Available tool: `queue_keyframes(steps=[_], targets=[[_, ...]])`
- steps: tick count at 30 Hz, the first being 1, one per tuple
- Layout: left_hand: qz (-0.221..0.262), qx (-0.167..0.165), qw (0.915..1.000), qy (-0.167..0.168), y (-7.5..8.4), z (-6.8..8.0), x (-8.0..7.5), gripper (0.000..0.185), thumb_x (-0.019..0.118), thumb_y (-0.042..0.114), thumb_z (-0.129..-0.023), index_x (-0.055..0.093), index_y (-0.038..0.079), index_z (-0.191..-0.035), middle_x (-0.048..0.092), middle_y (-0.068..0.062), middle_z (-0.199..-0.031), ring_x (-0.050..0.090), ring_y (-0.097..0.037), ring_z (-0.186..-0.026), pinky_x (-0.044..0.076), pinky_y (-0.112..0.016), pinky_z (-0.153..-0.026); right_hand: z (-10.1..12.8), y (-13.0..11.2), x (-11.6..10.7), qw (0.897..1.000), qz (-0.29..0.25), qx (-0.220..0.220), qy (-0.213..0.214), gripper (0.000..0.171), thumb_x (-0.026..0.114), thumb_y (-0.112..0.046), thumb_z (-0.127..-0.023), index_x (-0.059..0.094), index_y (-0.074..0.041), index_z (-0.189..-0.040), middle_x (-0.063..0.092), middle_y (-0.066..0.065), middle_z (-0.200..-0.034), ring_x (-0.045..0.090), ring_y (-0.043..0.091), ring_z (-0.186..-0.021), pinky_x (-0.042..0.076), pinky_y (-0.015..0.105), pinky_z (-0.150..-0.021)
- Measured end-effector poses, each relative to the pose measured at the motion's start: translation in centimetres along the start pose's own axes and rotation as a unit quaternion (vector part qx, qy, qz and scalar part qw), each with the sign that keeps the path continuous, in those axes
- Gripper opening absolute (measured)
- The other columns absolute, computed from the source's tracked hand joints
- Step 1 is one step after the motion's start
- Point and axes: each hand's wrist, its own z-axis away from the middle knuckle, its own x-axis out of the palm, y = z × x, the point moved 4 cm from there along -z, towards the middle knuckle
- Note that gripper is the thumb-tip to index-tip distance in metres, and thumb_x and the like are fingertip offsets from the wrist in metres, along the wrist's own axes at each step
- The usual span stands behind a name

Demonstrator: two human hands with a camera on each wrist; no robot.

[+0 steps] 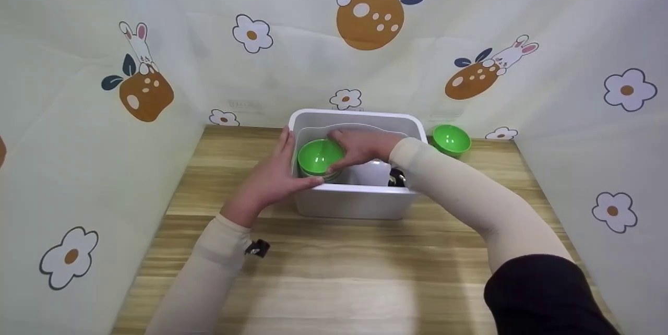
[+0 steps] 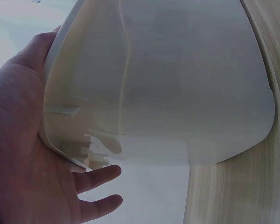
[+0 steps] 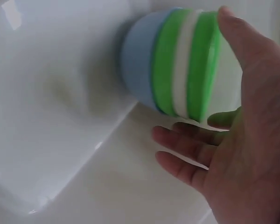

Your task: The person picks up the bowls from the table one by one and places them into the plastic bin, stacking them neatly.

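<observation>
We judge nested plastic bowl stack light, rigid, slick; right hand cups its rim, left hand flat against white bin.

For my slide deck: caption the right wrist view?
Right hand holds a stack of bowls, blue, green and white, inside a white bin.

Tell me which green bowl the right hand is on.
The green bowl on top of the stack inside the white bin. The right hand grips that stack; the other green bowl sits alone on the table, right of the bin.
</observation>
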Motion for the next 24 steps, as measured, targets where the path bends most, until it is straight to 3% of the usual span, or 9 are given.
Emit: queue_keyframes(steps=[9,14,20,24], targets=[[0.006,-0.006,1.0,-0.004,-0.1,0.1,0.0,0.152,0.074,0.094,-0.075,0.003,0.01,-0.179,-0.012,-0.007,-0.185,0.027,-0.051,-0.162,0.038,-0.07,-0.122,2.7,0.1,-2.9,1.0,-0.02,0.022,-0.01,0.086,0.073,-0.057,-0.102,0.051,0.006,-0.155,0.067,0.025,-0.137,0.065,0.039,-0.127,0.052,0.053,-0.112],[0.016,-0.01,0.9998,-0.005,-0.2,0.1,0.0,0.152,0.075,0.094,-0.074,0.003,0.011,-0.179,-0.011,-0.006,-0.186,0.028,-0.051,-0.162,0.038,-0.071,-0.122,4.6,0.5,-4.7,0.999,-0.029,0.028,0.01,0.076,0.07,-0.058,-0.105,0.059,0.0,-0.152,0.072,0.017,-0.131,0.068,0.032,-0.121,0.056,0.049,-0.107],[0.009,-0.011,0.9999,-0.008,-0.2,0.1,0.0,0.152,0.075,0.095,-0.074,0.002,0.011,-0.179,-0.012,-0.007,-0.186,0.026,-0.053,-0.162,0.036,-0.071,-0.123,7.6,1.1,-6.1,0.995,-0.071,0.019,0.072,0.062,0.07,-0.053,-0.107,0.066,-0.006,-0.148,0.076,0.009,-0.123,0.07,0.025,-0.113,0.059,0.045,-0.103],[0.004,-0.009,0.9999,-0.009,-0.2,0.1,0.0,0.151,0.074,0.094,-0.075,0.002,0.011,-0.179,-0.012,-0.008,-0.185,0.025,-0.054,-0.162,0.035,-0.071,-0.123,10.2,1.8,-6.7,0.986,-0.101,0.01,0.134,0.049,0.073,-0.045,-0.108,0.071,-0.008,-0.14,0.076,0.005,-0.113,0.069,0.023,-0.104,0.059,0.042,-0.096]])
